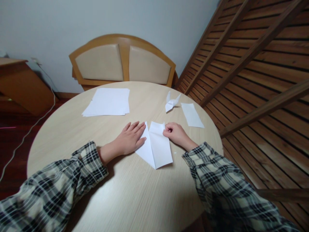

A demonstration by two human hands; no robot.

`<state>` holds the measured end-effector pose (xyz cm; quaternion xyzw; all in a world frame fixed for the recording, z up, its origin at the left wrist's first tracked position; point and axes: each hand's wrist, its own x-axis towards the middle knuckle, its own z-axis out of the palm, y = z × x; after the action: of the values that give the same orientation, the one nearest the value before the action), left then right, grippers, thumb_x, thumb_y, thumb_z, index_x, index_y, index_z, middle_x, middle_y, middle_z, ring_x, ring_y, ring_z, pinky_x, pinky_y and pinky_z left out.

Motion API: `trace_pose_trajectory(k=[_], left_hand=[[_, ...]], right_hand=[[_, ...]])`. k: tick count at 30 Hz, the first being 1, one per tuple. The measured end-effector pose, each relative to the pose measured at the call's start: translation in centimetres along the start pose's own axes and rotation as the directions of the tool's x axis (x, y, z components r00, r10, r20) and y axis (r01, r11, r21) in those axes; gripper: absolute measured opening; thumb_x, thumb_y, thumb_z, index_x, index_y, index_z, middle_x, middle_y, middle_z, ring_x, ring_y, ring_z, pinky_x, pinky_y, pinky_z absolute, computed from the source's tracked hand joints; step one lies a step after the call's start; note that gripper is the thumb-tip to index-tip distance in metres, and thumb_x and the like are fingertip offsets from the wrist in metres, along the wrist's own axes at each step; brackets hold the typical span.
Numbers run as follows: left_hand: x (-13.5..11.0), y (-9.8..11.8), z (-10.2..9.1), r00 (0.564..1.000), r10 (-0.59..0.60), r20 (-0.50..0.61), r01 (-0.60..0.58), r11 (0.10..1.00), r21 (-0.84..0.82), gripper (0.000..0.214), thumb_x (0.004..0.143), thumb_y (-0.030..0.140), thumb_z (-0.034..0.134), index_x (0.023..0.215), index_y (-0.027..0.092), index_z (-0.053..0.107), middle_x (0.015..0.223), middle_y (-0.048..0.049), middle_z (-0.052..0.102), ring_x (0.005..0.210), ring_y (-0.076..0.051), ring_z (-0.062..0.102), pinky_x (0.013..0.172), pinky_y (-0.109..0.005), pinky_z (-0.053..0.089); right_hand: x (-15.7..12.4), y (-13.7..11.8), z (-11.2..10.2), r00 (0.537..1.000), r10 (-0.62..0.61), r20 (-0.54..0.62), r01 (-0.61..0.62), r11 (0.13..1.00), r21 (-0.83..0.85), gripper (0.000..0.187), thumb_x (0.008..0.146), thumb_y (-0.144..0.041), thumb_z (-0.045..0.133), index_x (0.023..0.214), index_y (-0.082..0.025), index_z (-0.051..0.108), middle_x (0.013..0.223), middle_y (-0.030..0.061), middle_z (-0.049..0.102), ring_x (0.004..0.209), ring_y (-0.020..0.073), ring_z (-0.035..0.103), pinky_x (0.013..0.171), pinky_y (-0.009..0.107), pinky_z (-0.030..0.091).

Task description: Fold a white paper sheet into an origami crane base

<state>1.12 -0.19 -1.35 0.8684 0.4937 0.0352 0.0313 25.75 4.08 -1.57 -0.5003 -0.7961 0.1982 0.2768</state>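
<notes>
A partly folded sheet of white paper lies in front of me on the round table, a crease running down its middle to a lower point. My left hand rests flat on the paper's left flap, fingers stretched out. At the right upper edge, my right hand pinches the paper between thumb and curled fingers. The right flap looks slightly raised. Just beyond the right hand stands a folded paper crane.
A stack of white paper lies at the table's far left. A narrow paper strip is at the right, near the edge of the table. Behind stands a padded chair; slatted wood rises on the right.
</notes>
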Motion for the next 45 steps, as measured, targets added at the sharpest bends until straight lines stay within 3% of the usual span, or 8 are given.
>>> trace_pose_trajectory(k=[10,17,22,26,34,45], left_hand=[[0.0,0.0,-0.1,1.0,0.01,-0.001,-0.01,1.0,0.005,0.063,0.099,0.047,0.026,0.151,0.012,0.029,0.158,-0.0092,0.027,0.145,-0.031,0.022,0.117,-0.051,0.015],[0.1,-0.5,0.0,0.997,0.04,-0.063,-0.041,0.999,-0.004,0.061,0.098,0.049,0.032,0.147,0.013,0.038,0.155,-0.0126,0.035,0.141,-0.032,0.031,0.114,-0.051,0.023],[0.4,-1.2,-0.1,0.984,0.036,-0.174,-0.048,0.997,-0.063,0.052,0.097,0.045,0.042,0.133,0.01,0.055,0.141,-0.016,0.053,0.131,-0.031,0.044,0.109,-0.046,0.035],[0.2,-1.5,-0.5,0.972,0.038,-0.233,-0.076,0.985,-0.158,0.043,0.095,0.039,0.048,0.123,0.009,0.062,0.131,-0.0161,0.061,0.123,-0.028,0.052,0.106,-0.043,0.041],[0.0,-1.9,0.1,0.972,0.043,-0.233,-0.089,0.978,-0.187,0.047,0.095,0.036,0.045,0.13,0.008,0.058,0.137,-0.0169,0.056,0.129,-0.028,0.048,0.111,-0.045,0.037],[-0.4,-1.5,0.1,0.989,0.045,-0.143,-0.055,0.996,-0.069,0.072,0.092,0.061,0.042,0.142,0.008,0.044,0.149,-0.0169,0.042,0.138,-0.032,0.036,0.115,-0.048,0.028]], right_hand=[[0.0,0.3,-0.4,0.999,0.036,-0.004,-0.036,0.996,0.079,0.026,0.072,-0.021,0.057,0.053,-0.02,0.039,0.06,-0.002,0.045,0.06,0.0135,0.042,0.059,0.03,0.029],[0.1,0.4,-0.9,0.997,0.056,0.058,-0.063,0.99,0.123,0.048,0.086,-0.052,0.053,0.052,-0.02,0.043,0.056,-0.0025,0.04,0.056,0.0123,0.038,0.055,0.03,0.026],[0.2,0.9,-0.6,0.995,0.058,0.076,-0.067,0.992,0.111,0.04,0.084,-0.048,0.059,0.058,-0.018,0.054,0.062,-0.0006,0.05,0.059,0.0128,0.044,0.057,0.029,0.027],[0.2,0.7,-0.3,0.999,0.029,0.022,-0.029,0.999,0.018,0.038,0.084,-0.043,0.06,0.056,-0.019,0.052,0.06,-0.0009,0.051,0.06,0.0131,0.044,0.059,0.029,0.028],[0.2,0.2,-0.2,1.0,0.013,-0.003,-0.013,0.998,-0.068,0.041,0.086,-0.039,0.058,0.053,-0.019,0.042,0.057,-0.0023,0.047,0.06,0.0133,0.044,0.062,0.029,0.028],[0.0,0.2,-0.1,0.999,-0.017,-0.035,0.012,0.991,-0.134,0.04,0.087,-0.037,0.057,0.054,-0.02,0.041,0.058,-0.0016,0.049,0.062,0.0145,0.045,0.064,0.029,0.029]])
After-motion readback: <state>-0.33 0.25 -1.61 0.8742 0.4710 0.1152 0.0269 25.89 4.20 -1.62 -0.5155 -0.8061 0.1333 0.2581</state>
